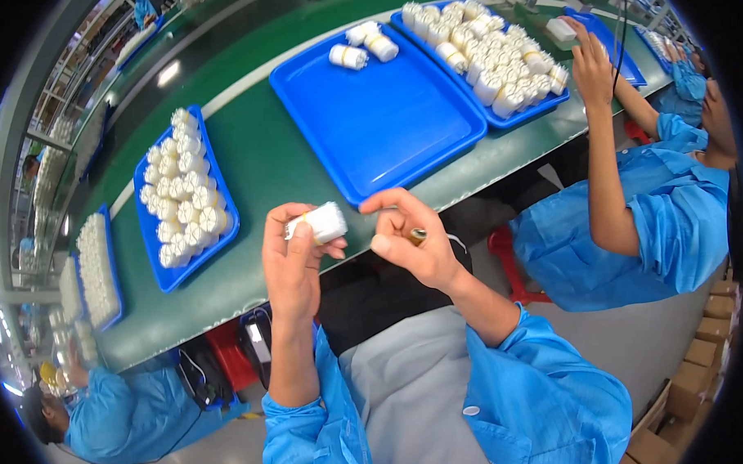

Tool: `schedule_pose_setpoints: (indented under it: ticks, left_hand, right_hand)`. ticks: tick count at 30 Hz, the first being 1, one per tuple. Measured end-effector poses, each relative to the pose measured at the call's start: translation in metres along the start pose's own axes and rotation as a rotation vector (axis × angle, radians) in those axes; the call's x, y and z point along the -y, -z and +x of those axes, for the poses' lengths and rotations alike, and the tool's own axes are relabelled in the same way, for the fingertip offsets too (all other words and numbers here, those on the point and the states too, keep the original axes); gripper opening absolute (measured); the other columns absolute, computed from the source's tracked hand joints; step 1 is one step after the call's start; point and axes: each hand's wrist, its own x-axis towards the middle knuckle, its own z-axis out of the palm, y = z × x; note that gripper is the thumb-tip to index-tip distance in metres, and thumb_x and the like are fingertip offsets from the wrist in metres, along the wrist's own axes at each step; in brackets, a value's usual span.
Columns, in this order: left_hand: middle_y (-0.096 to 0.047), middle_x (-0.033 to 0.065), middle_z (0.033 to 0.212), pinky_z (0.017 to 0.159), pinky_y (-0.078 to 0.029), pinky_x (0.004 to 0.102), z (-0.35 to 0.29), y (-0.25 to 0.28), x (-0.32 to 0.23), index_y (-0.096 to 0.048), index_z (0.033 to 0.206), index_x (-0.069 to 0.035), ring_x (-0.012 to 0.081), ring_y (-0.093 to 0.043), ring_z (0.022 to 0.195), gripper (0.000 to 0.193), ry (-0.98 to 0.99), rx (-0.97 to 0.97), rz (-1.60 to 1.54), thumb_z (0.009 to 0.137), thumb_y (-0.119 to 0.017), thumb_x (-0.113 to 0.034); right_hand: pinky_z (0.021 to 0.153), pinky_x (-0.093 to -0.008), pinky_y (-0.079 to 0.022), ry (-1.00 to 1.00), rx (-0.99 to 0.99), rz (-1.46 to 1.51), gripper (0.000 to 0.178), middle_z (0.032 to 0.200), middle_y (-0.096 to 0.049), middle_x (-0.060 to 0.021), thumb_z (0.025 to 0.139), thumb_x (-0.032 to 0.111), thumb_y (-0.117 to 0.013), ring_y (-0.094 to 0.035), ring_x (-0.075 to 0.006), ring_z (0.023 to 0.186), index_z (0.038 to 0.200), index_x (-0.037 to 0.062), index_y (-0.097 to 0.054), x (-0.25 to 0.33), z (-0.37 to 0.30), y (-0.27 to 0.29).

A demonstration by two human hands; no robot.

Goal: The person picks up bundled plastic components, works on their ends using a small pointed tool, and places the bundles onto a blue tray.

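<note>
My left hand (290, 255) is closed round a bundle of thin white sticks or tubes (329, 223), bound with a yellowish band. The bundle lies tilted across the fingers, with the thumb pressed on its near side. To its right, apart from the bundle, my right hand (426, 259) is curled round a small gold-coloured metal piece (418, 235); its index finger reaches out towards the bundle. What that piece is cannot be made out. Just beyond both hands lies a blue tray (384, 125) with a few similar bundles (349, 57) at its far end.
A blue tray of standing bundles (182, 189) is on the green bench (260, 195) at left. Another full tray (496, 60) adjoins the middle one at far right. Co-workers in blue sit on both sides; the right one's hand (592, 65) holds a white piece (560, 29).
</note>
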Motion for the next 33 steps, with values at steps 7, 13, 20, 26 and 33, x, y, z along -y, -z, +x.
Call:
schedule_pose_setpoints:
  ticks: [7, 13, 20, 26, 33]
  left_hand:
    - [-0.057, 0.0107, 0.114, 0.085, -0.052, 0.0329, -0.027, 0.009, 0.013, -0.046, 0.123, -0.002, 0.0175, -0.059, 0.104, 0.036, -0.003, 0.06, 0.052, 0.094, -0.06, -0.018]
    - [-0.064, 0.0125, 0.107, 0.086, -0.05, 0.0323, -0.039, -0.001, 0.007, -0.05, 0.128, 0.0, 0.0189, -0.063, 0.095, 0.051, -0.27, 0.15, 1.047, 0.082, -0.071, -0.005]
    - [-0.065, 0.0199, 0.112, 0.082, -0.053, 0.0334, -0.048, 0.003, 0.015, -0.048, 0.124, 0.004, 0.0217, -0.067, 0.091, 0.047, 0.117, 0.067, 0.141, 0.092, -0.064, -0.026]
    - [-0.062, 0.0294, 0.114, 0.078, -0.055, 0.039, -0.049, 0.003, 0.017, -0.047, 0.128, 0.006, 0.0296, -0.068, 0.089, 0.052, 0.161, 0.095, 0.003, 0.093, -0.06, -0.031]
    - [-0.055, 0.0313, 0.128, 0.097, -0.048, 0.0456, -0.045, 0.005, 0.026, -0.045, 0.126, -0.001, 0.0366, -0.06, 0.114, 0.049, 0.106, 0.202, -0.185, 0.089, -0.065, -0.026]
  right_hand:
    - [0.052, -0.0186, -0.034, -0.031, 0.149, -0.047, 0.041, 0.07, -0.055, 0.0018, 0.083, 0.007, -0.073, -0.046, -0.0016, 0.058, 0.119, -0.0026, -0.055, -0.019, 0.001, -0.012]
    - [0.052, -0.0205, -0.027, -0.134, 0.195, -0.175, 0.035, 0.061, -0.044, 0.0066, 0.079, 0.009, -0.075, -0.036, 0.0001, 0.056, 0.108, -0.0002, -0.058, -0.012, 0.003, -0.007]
    - [0.058, -0.0209, -0.03, -0.079, 0.076, 0.049, 0.039, 0.062, -0.05, 0.0052, 0.091, 0.029, -0.06, -0.039, -0.0008, 0.061, 0.113, -0.0031, -0.056, -0.019, 0.0, -0.002]
    - [0.058, -0.0218, -0.029, -0.078, 0.075, 0.027, 0.042, 0.062, -0.051, 0.0035, 0.092, 0.035, -0.061, -0.04, -0.0021, 0.062, 0.108, -0.0028, -0.058, -0.02, -0.001, 0.002]
    - [0.056, -0.0216, -0.029, -0.077, 0.027, 0.049, 0.041, 0.062, -0.05, 0.0033, 0.093, 0.037, -0.058, -0.04, -0.0015, 0.061, 0.107, -0.0023, -0.059, -0.022, -0.003, 0.001]
